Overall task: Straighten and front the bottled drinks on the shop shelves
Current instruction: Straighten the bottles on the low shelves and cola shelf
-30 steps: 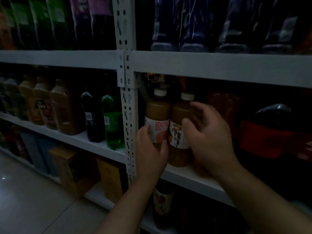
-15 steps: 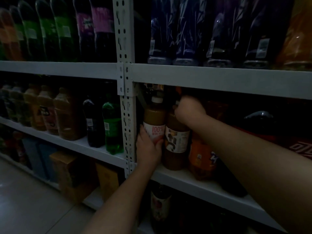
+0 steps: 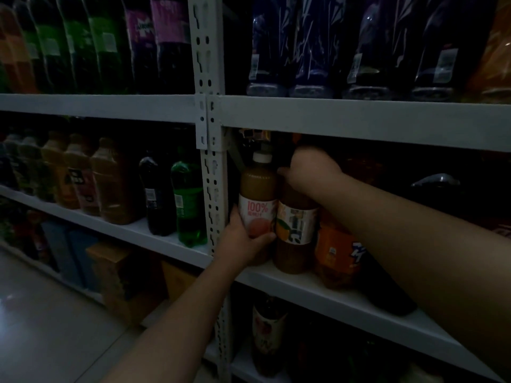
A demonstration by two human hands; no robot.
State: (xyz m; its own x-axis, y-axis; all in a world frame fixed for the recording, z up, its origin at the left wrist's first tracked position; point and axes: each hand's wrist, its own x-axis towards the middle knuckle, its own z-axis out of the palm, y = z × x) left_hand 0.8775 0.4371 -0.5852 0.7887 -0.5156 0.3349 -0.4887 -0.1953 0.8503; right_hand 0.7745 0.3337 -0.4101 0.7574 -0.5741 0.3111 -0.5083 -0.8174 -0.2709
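Two juice bottles stand side by side at the left end of the middle shelf (image 3: 318,288), just right of the white upright post (image 3: 211,189). The peach juice bottle (image 3: 257,189) has a white cap and a "100%" label facing out. My left hand (image 3: 243,241) grips its lower body. The orange juice bottle (image 3: 296,222) stands touching it on the right. My right hand (image 3: 312,170) is curled over that bottle's top, hiding the cap.
An orange soda bottle (image 3: 336,252) stands right of the juices, with dark bottles behind my right forearm. Left bay holds a green bottle (image 3: 188,200), a dark bottle (image 3: 156,194) and brown jugs. Dark blue bottles fill the shelf above. Cartons sit on the floor-level shelf.
My right hand rose from the orange juice bottle's label to its top, and the label now faces out. My left hand stayed on the peach bottle.
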